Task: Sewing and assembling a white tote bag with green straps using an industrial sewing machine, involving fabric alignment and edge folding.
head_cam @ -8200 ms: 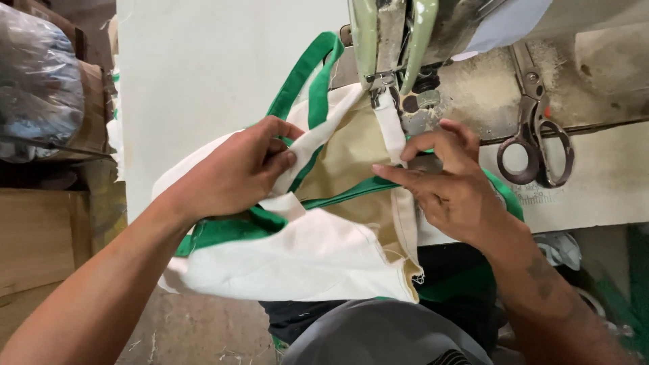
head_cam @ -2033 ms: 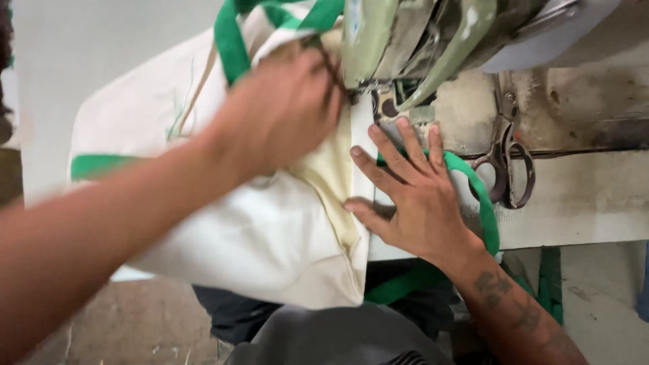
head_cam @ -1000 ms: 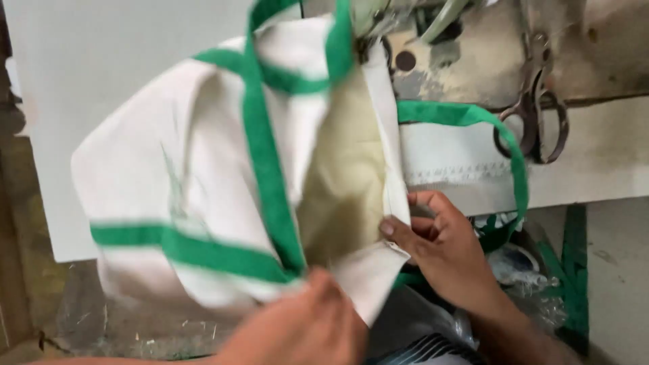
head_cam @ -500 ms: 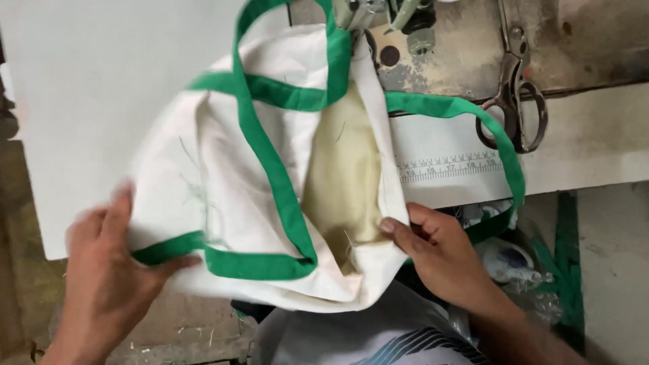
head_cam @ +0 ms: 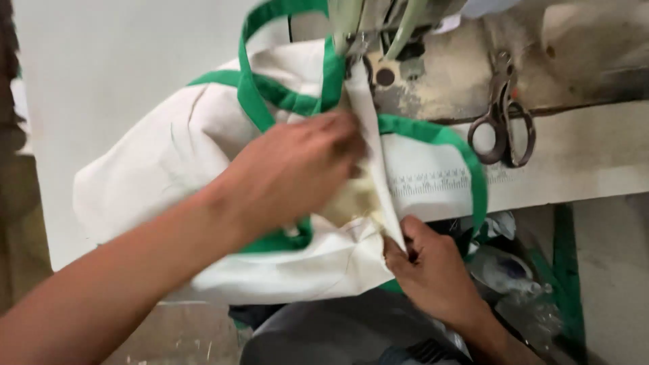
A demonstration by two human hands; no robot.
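A white cloth tote bag [head_cam: 196, 169] with green trim lies spread across the white table [head_cam: 122, 61], filling the middle of the view, its upper end tucked under the head of the sewing machine [head_cam: 378, 20] at twelve o'clock. A green strap [head_cam: 253, 81] loops over the bag from eleven o'clock, and a second green handle [head_cam: 466, 162] curves out at three o'clock of the bag, over the table edge.

The left hand [head_cam: 291, 176] comes in from eight o'clock and lies palm down at the centre, over the bag's mouth where the pale yellowish lining [head_cam: 348, 199] shows. Its fingers are loosely curled and reach into the opening; motion blur hides whether they actually pinch the cloth, so I cannot tell how firm the grip is.

The right hand [head_cam: 433, 270] sits at five o'clock, just below the table edge. Its fingers are closed on the lower end of a white seam edge [head_cam: 372, 155] of the bag, which runs straight up from that grip toward the machine's presser foot at twelve o'clock.

A pair of dark metal scissors [head_cam: 503, 118] lies on the machine bed at two o'clock, well apart from both hands. Crumpled clear plastic [head_cam: 507, 277] sits under the table at four o'clock, just beside the right wrist.
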